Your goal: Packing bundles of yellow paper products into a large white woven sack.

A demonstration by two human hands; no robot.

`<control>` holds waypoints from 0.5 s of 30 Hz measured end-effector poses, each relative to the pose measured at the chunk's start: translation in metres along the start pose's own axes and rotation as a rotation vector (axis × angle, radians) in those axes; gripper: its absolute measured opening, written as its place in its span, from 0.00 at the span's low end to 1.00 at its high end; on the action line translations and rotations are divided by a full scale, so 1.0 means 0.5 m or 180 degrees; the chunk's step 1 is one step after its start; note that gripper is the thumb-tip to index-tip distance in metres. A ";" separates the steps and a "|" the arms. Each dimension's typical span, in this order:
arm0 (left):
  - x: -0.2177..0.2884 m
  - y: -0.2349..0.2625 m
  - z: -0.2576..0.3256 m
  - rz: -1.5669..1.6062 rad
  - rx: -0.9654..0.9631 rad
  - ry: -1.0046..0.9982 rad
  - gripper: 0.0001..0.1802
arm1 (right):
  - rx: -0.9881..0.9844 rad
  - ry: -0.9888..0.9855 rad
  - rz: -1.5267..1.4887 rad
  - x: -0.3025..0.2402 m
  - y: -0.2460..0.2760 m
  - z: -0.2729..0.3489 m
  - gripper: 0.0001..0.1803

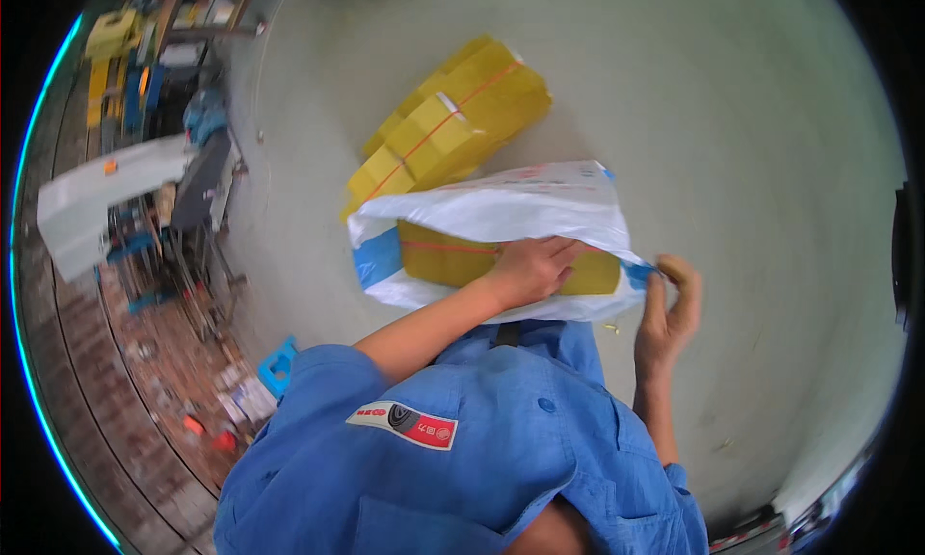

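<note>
Woven white sack (501, 208) on bare floor (732, 150), mouth held open: left hand (528, 269) gripping upper rim over yellow bundle (453, 254) inside, right hand (670, 309) pinching blue-edged corner; second yellow bundle (448, 121) touching behind.

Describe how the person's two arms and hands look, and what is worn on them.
Both forearms are bare, and the left hand and right hand wear no gloves, rings or watch that I can see. The blue button-up work shirt has short sleeves ending above the elbows. A red and white sewn patch sits on the shirt's chest.
</note>
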State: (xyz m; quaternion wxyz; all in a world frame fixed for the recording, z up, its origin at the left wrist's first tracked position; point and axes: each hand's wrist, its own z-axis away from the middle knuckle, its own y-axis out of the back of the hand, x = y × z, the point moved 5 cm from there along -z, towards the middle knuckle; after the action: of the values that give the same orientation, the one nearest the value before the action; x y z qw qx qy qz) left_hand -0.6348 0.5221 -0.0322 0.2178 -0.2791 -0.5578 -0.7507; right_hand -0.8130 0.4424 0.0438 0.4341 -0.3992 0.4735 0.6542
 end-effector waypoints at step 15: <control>-0.353 0.229 0.425 0.1286 0.1955 0.2111 0.10 | -0.2772 0.1314 0.1524 0.048 -0.698 0.220 0.13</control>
State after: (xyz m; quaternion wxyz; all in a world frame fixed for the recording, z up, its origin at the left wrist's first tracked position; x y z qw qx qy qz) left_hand -0.3918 0.6964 -0.0199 0.5969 -0.0506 -0.5886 -0.5428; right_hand -0.5026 0.6142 -0.0483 -0.0350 -0.5434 0.3117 0.7787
